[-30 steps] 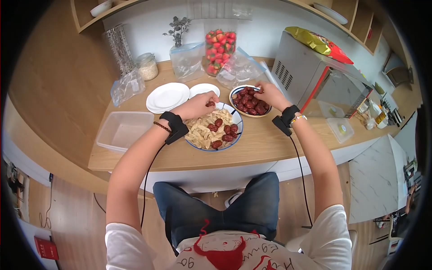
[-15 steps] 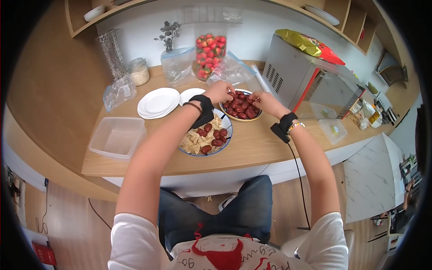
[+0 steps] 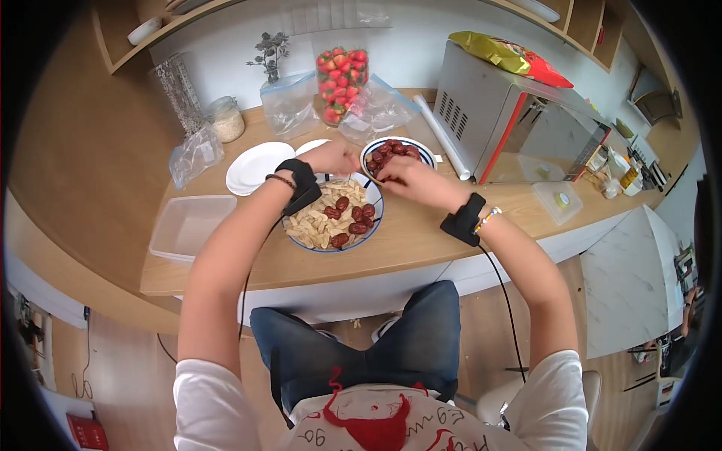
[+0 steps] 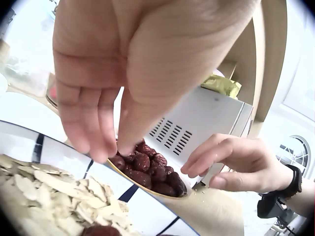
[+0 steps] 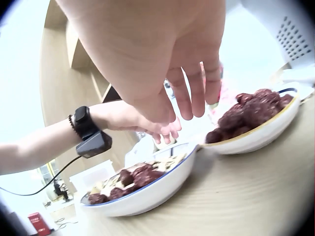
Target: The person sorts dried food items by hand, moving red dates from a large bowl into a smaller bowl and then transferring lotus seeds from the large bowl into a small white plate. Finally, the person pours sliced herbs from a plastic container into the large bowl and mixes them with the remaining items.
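Observation:
My left hand [image 3: 331, 158] hangs over the far rim of a wide blue-and-white bowl [image 3: 374, 225]. In the left wrist view its fingers [image 4: 93, 125] point down loosely, with nothing visible in them. Pale dried slices [image 3: 316, 225] fill that bowl, with several red dates [image 3: 357, 228] on top. To its right stands a smaller bowl [image 5: 256, 143] heaped with dates [image 5: 256, 110]. My right hand [image 3: 417, 183] overlaps this bowl's near side in the head view. In the right wrist view its fingers hang loosely apart between the two bowls, with nothing visible in them.
White plates [image 3: 256, 169] and a clear plastic box [image 3: 192, 225] stand left of the bowls. Behind are plastic bags [image 3: 289, 109], a strawberry-filled bag [image 3: 342, 83] and a grain jar [image 3: 226, 120]. A microwave [image 3: 492, 113] stands at right, beside a white roll [image 3: 444, 139].
My left hand reached from the large bowl to the date bowl, then drew back left. A date showed in its fingers earlier; none shows now. My right hand moved toward the date bowl's near side.

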`<action>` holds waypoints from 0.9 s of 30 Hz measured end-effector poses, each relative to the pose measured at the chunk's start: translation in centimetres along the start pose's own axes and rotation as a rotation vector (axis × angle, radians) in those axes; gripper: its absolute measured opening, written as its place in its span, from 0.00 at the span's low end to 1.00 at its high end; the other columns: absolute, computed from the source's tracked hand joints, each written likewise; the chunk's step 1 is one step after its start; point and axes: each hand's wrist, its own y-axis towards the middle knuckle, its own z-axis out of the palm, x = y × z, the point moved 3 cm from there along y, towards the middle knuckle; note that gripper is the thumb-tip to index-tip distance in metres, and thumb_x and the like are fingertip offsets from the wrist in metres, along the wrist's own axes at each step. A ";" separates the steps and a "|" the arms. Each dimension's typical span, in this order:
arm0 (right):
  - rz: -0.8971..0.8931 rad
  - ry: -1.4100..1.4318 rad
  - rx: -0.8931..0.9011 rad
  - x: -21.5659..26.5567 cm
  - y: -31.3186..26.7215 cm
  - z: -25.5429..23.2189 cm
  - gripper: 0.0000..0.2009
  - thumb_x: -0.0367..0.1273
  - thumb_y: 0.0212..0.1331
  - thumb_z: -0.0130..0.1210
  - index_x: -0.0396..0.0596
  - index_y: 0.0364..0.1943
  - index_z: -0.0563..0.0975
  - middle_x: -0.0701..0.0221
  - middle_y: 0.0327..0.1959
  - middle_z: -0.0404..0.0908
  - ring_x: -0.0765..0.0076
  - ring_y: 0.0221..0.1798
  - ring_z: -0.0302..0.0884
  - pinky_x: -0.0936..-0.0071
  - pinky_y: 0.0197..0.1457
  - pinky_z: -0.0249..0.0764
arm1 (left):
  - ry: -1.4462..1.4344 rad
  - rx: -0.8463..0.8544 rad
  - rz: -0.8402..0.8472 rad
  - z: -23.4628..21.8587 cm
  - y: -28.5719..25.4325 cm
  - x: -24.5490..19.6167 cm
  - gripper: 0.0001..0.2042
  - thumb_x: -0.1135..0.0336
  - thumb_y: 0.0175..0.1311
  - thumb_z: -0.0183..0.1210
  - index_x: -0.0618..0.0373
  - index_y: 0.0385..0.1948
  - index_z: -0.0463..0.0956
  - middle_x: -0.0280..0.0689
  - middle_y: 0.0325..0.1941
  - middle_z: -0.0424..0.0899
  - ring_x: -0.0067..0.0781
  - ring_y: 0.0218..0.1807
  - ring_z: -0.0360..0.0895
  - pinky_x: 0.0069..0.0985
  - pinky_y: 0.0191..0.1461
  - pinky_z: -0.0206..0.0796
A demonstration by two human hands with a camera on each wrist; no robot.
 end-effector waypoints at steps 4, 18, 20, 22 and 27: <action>0.065 -0.109 0.274 3.1 0.8 2.2 0.15 0.38 0.52 0.58 0.46 0.41 0.77 0.62 0.36 0.75 0.55 0.45 0.72 0.64 0.47 0.70 | 0.269 0.081 -0.068 2.2 -3.8 -1.4 0.15 0.61 0.50 0.62 0.58 0.37 0.78 0.36 0.32 0.81 0.26 0.35 0.77 0.23 0.38 0.68; 0.091 -0.263 0.217 4.3 1.6 5.7 0.19 0.37 0.50 0.58 0.45 0.46 0.72 0.62 0.32 0.74 0.53 0.38 0.75 0.60 0.41 0.71 | 0.427 -0.022 -0.070 4.2 -4.8 -1.2 0.15 0.61 0.41 0.66 0.59 0.29 0.76 0.40 0.30 0.81 0.35 0.34 0.77 0.28 0.38 0.68; 0.063 -0.290 0.190 4.3 1.5 6.0 0.23 0.37 0.50 0.58 0.45 0.51 0.70 0.60 0.34 0.75 0.53 0.38 0.76 0.60 0.40 0.73 | 0.397 -0.030 -0.078 4.1 -5.0 -1.1 0.15 0.62 0.41 0.66 0.59 0.30 0.76 0.40 0.30 0.81 0.35 0.34 0.77 0.28 0.38 0.68; 0.043 -0.287 0.148 4.1 1.3 6.1 0.25 0.36 0.49 0.58 0.45 0.54 0.68 0.58 0.35 0.75 0.53 0.38 0.76 0.60 0.40 0.73 | 0.388 0.021 -0.125 3.9 -5.3 -1.5 0.20 0.60 0.43 0.67 0.61 0.38 0.75 0.42 0.37 0.81 0.38 0.41 0.78 0.28 0.44 0.69; -0.006 -0.246 0.004 4.3 0.8 6.0 0.24 0.34 0.49 0.57 0.42 0.52 0.67 0.59 0.35 0.75 0.54 0.39 0.75 0.62 0.42 0.73 | 0.316 0.039 -0.102 3.9 -5.5 -1.6 0.20 0.62 0.44 0.65 0.63 0.38 0.74 0.42 0.37 0.81 0.35 0.40 0.78 0.26 0.44 0.69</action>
